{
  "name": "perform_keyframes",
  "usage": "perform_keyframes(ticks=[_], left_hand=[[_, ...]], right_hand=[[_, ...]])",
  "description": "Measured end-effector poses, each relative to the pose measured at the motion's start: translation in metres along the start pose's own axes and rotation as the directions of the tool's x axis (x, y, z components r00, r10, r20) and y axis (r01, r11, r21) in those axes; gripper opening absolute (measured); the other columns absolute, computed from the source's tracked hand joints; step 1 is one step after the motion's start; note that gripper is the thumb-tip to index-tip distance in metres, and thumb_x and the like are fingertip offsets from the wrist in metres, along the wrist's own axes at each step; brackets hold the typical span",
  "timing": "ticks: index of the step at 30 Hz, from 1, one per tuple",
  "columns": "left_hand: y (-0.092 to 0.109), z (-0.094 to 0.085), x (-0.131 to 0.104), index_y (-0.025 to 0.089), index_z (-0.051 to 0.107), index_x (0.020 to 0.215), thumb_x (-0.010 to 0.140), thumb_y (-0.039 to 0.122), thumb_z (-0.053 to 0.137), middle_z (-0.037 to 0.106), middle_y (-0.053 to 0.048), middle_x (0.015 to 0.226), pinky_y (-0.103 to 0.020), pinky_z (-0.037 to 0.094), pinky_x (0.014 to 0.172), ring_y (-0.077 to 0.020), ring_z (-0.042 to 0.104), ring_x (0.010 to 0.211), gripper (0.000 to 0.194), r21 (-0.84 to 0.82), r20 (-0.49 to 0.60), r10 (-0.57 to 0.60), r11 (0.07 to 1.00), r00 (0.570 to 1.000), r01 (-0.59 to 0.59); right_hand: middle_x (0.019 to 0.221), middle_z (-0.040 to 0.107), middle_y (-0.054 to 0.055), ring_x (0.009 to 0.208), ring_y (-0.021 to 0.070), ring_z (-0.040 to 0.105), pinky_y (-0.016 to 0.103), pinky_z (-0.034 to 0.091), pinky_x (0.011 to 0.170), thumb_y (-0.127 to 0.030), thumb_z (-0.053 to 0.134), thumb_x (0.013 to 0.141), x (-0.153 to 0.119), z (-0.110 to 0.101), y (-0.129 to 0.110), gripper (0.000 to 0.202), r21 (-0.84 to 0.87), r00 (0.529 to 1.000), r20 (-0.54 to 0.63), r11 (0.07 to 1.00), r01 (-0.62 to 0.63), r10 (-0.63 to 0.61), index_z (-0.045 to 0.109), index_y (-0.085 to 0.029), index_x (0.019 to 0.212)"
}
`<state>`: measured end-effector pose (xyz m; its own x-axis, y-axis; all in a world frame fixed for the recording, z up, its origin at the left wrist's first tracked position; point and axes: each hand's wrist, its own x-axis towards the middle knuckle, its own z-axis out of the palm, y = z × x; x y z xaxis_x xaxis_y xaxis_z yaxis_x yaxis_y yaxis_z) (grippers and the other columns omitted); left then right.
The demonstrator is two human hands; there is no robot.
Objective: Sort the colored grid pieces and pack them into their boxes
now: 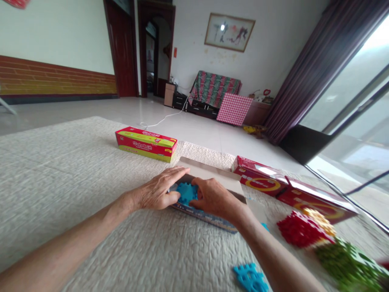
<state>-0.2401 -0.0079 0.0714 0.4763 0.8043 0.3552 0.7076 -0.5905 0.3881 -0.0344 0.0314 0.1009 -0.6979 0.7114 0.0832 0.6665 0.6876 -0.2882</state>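
An open cardboard box (pixel 209 219) lies in front of me, its flap (pixel 209 172) folded back on the far side. Blue toothed plastic building pieces (pixel 186 192) sit inside its left part. My left hand (pixel 158 190) grips the left end, with fingers along the far side and thumb by the near edge. Reaching in from the right, my right hand (pixel 214 196) has its curled fingers on the blue pieces; its fingertips are partly hidden. Another blue piece (pixel 251 278) lies on the mat near my right forearm.
Red and green pieces, a red stack (pixel 304 229) and a green stack (pixel 349 259), lie at the right with yellow ones. A red-and-yellow box (pixel 146 144) stands beyond my left hand. Two red boxes (pixel 261 176) stand at the right on the textured mat (pixel 75 162).
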Motion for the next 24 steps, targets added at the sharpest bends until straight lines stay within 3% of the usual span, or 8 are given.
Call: perform_keyframes(ticks=[5,10,16,21,24], left_hand=[[0.0003,-0.0001,0.0003,0.014,0.029,0.141,0.073,0.018,0.046,0.034,-0.013,0.148,-0.050,0.026,0.113,-0.0287,0.029,0.137,0.069,-0.008,-0.003,-0.001,1.000,1.000,0.001],[0.0014,-0.0007,0.0008,0.013,0.029,0.140,0.074,0.018,0.044,0.034,-0.014,0.148,-0.050,0.025,0.114,-0.0277,0.027,0.138,0.068,-0.013,0.003,-0.003,1.000,1.000,0.003],[0.0021,-0.0012,0.0012,0.013,0.030,0.140,0.073,0.018,0.045,0.034,-0.014,0.148,-0.049,0.025,0.114,-0.0265,0.027,0.138,0.069,-0.016,0.000,-0.005,1.000,1.000,0.005],[0.0016,-0.0011,0.0015,0.015,0.029,0.141,0.073,0.018,0.045,0.035,-0.012,0.147,-0.049,0.026,0.113,-0.0271,0.028,0.137,0.070,-0.003,-0.002,0.004,1.000,1.000,-0.004],[0.0020,-0.0012,0.0015,0.013,0.030,0.140,0.073,0.018,0.045,0.035,-0.013,0.147,-0.048,0.026,0.113,-0.0271,0.029,0.137,0.069,-0.001,-0.005,0.003,1.000,1.000,-0.003]], right_hand=[[0.071,0.066,0.002,0.059,0.0147,0.058,0.025,0.033,0.049,-0.029,0.066,0.067,0.0018,0.0058,-0.0006,0.029,-0.031,1.000,0.000,1.000,-0.003,0.003,0.060,-0.020,0.094],[0.084,0.069,0.007,0.069,0.0198,0.062,0.027,0.034,0.053,-0.040,0.068,0.067,0.0046,0.0065,-0.0046,0.042,-0.191,0.999,0.024,0.981,-0.024,0.029,0.060,-0.018,0.102],[0.084,0.069,0.008,0.070,0.0214,0.062,0.028,0.035,0.054,-0.040,0.067,0.069,0.0059,0.0046,-0.0083,0.037,-0.265,0.998,0.054,0.964,-0.025,0.041,0.062,-0.017,0.098],[0.078,0.067,0.007,0.064,0.0183,0.059,0.027,0.032,0.050,-0.038,0.067,0.068,0.0082,0.0094,-0.0047,0.034,-0.221,1.000,0.013,0.975,-0.005,0.008,0.062,-0.017,0.093],[0.069,0.065,0.002,0.057,0.0134,0.056,0.024,0.032,0.047,-0.029,0.067,0.066,0.0073,0.0051,-0.0013,0.028,-0.069,1.000,0.020,0.997,0.024,-0.023,0.063,-0.017,0.091]])
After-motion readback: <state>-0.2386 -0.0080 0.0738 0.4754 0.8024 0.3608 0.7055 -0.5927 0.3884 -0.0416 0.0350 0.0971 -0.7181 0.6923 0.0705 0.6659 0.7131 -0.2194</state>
